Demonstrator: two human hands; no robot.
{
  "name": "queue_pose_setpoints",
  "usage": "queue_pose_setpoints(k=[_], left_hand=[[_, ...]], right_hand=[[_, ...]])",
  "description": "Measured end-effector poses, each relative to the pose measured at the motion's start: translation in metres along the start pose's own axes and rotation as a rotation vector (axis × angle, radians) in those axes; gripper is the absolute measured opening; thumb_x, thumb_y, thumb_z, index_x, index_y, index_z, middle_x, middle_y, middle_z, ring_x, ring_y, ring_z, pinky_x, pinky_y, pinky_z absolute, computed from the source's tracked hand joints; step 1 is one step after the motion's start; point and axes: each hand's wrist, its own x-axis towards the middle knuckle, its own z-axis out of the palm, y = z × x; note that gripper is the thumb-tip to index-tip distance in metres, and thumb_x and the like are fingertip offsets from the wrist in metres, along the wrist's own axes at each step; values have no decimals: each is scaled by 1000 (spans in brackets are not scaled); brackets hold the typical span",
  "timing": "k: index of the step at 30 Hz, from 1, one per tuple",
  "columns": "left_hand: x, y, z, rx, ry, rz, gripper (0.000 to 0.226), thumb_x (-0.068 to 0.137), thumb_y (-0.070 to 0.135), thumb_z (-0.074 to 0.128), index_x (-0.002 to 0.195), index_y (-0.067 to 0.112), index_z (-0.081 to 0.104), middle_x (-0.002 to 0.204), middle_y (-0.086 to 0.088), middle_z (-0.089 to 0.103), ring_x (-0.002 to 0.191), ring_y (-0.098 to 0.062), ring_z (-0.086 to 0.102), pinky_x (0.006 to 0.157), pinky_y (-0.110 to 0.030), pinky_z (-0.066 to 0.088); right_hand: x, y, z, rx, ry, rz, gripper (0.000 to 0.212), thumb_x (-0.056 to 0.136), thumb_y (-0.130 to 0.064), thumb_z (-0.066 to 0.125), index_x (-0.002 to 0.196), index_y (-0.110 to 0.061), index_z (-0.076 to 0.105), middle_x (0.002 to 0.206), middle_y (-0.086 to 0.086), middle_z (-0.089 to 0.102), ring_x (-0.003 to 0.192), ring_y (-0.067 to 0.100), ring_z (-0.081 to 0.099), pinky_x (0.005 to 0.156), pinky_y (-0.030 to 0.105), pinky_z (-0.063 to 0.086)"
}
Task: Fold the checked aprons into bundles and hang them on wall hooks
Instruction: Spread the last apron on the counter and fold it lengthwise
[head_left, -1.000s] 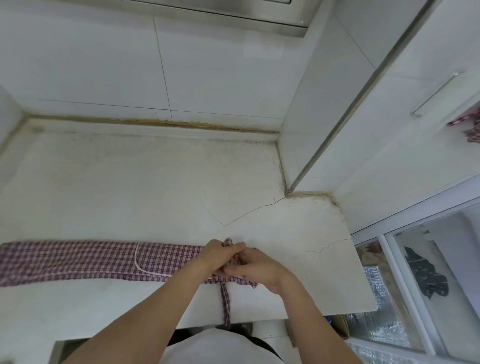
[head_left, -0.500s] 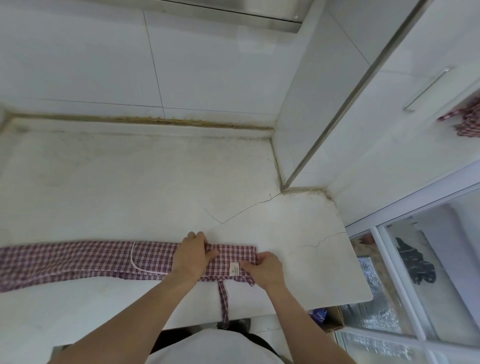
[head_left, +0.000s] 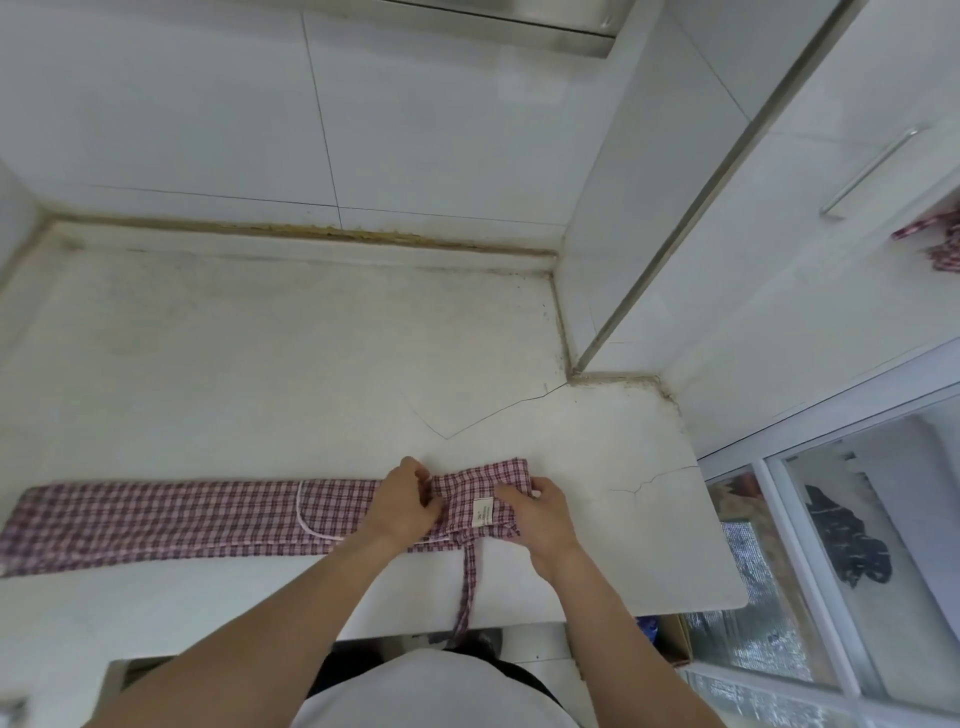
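A red-and-white checked apron (head_left: 171, 514) lies folded into a long narrow strip along the front of the white counter (head_left: 260, 374). Its right end is rolled over into a small bundle with a white label on top. My left hand (head_left: 402, 499) grips the fabric on the bundle's left side. My right hand (head_left: 535, 512) grips the bundle's right side. One apron strap (head_left: 467, 587) hangs over the counter's front edge. Another checked apron (head_left: 935, 244) hangs on the wall at the far right.
The counter has cracks near its right end and meets a tiled wall behind. A white cabinet with a metal handle (head_left: 867, 174) rises to the right. A glass door (head_left: 831, 571) stands beyond the counter's right edge.
Both hands flattened the strip's right end half a second ago. Now they have rolled that end leftward into a thicker bundle, and the view has tilted slightly.
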Motion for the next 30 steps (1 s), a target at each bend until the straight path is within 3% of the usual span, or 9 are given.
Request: queue_pose_setpoints(k=[4,7,10,13,18,21,23,26,30], left_hand=[[2,25,24,-13,56,35,16,87,15,72,90,16,56,90,1,59,81,-15,58,64,-19,40],[4,51,35,-315,-120,-53,10,95,9,60,87,11,65,88,-8,70,83,-25,66,75,-32,58],[6,69,29,-842,-403,-239,45,108,32,36,114,0,66,115,-24,69,103,-35,68,87,-41,59],[7,65,11,-970,-591,-329,79,101,64,19,125,2,62,122,-20,68,111,-32,66,90,-44,56],[9,41,-28,-710,-476,-353,92,80,87,35,114,9,71,110,-15,73,103,-30,70,85,-43,56],[11,24,-37,-438,-184,-271,52,83,56,71,102,7,68,100,-11,74,92,-25,72,80,-41,61],[11,16,-35,-230,-30,-182,34,90,40,70,95,7,64,92,-6,68,88,-23,67,71,-33,58],[7,14,-28,-72,40,-85,35,98,38,57,118,9,56,106,0,58,99,-19,56,80,-26,45],[6,11,-21,-77,-5,-105,41,104,36,44,137,12,42,106,-4,58,88,-18,56,82,-37,54]], right_hand=[[-7,-16,-14,-185,77,-162,37,84,-19,76,113,-13,55,96,4,72,86,20,72,84,44,59],[-19,-31,-20,-324,71,-294,35,84,-23,75,111,-19,52,92,1,72,77,14,70,70,30,58],[-29,-36,-18,-488,37,-408,40,80,-26,76,112,-25,51,94,-6,70,75,2,66,59,13,48],[-34,-32,-10,-507,-101,-434,51,78,-27,78,123,-28,54,108,-14,67,91,-2,64,71,10,50],[-32,-22,5,-483,-381,-283,69,85,-22,72,147,-29,41,130,-20,53,111,-11,52,97,12,42],[-23,-14,10,-323,-482,-225,75,87,9,59,151,-20,32,139,-15,44,124,-6,46,105,14,38],[-18,-9,13,-167,-278,-236,64,86,15,54,138,-21,45,137,-3,50,124,14,53,106,26,44],[-4,-6,7,-271,63,-280,47,89,3,59,129,-20,50,123,2,56,112,20,57,98,30,47],[12,2,0,-373,-60,-101,70,82,-38,76,138,-10,44,129,2,58,111,17,60,99,30,47]])
